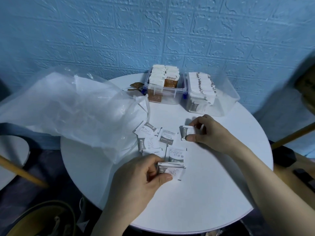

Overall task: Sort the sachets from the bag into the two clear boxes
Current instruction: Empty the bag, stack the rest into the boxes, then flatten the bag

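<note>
Bag (68, 106): a clear plastic bag is laid on the left part of the round white table (213, 193), its mouth turned toward the middle.
Loose sachets (153, 142): several white sugar sachets are scattered flat just beside the bag mouth, between the two hands.
Left hand (141, 179): it is closed on a small stack of sugar sachets (170, 169), which is pinched between thumb and fingers at the near edge of the loose group.
Brown-sachet box (163, 84): a clear box at the back is filled with upright brown and white sachets; a few brown sachets (136, 86) are seen on the table at its left.
Right hand (209, 132): one sugar sachet (186, 132) is held by thumb and fingers, low over the table.
White-sachet box (213, 92): the sugar sachets are stood here in a row, which runs from front to back.
Key relation: this box lies straight behind the right hand and near it, so the right hand is judged nearer than the left. The held sachet probably must be turned upright to match the row.
</note>
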A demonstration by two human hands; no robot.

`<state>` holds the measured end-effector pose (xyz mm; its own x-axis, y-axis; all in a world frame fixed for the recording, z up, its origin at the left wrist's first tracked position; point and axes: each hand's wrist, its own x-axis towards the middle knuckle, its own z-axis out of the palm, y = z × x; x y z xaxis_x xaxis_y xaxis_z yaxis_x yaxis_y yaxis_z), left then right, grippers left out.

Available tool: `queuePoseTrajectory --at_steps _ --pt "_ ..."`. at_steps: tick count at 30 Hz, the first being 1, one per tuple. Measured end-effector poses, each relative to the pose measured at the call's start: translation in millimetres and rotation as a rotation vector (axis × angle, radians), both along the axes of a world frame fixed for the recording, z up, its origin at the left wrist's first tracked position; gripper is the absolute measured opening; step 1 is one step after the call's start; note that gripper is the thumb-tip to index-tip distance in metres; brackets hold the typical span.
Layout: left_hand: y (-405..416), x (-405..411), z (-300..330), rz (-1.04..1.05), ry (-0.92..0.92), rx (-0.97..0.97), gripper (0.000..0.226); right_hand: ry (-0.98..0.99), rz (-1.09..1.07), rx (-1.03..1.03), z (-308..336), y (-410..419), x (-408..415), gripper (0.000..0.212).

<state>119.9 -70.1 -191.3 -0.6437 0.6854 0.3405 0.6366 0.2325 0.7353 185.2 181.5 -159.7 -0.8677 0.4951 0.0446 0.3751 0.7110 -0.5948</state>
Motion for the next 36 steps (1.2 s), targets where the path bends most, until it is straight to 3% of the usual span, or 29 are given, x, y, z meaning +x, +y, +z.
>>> queuePoseTrajectory --at_steps 9,13,17,22,25,27,29,31,36 --pt "0 2 6 -0.027 -0.020 0.074 0.027 0.308 0.009 -0.186 10 -41 33 0.011" --pt "-1 3 8 -0.017 -0.002 0.055 0.028 0.262 0.175 -0.147 13 -75 53 0.014" --pt "-2 4 9 0.001 -0.038 0.039 0.051 0.194 0.223 -0.117 6 -91 60 0.018" --pt "-3 7 14 -0.040 -0.015 0.056 0.033 0.164 0.280 -0.217 6 -92 62 0.022" --pt "-4 7 13 -0.063 -0.048 0.061 0.024 0.251 0.197 -0.330 10 -80 60 0.026" --pt "-4 7 11 -0.080 -0.060 0.064 0.022 0.279 0.116 -0.268 9 -72 56 0.021" --pt "-4 7 9 -0.085 -0.088 0.062 0.026 0.260 0.021 -0.199 7 -68 50 0.020" --pt "-4 6 7 -0.082 -0.107 0.063 0.037 0.185 -0.022 -0.147 5 -66 43 0.032" --pt "-3 6 9 -0.067 -0.101 0.054 0.037 -0.086 0.037 -0.040 7 -66 23 0.045"
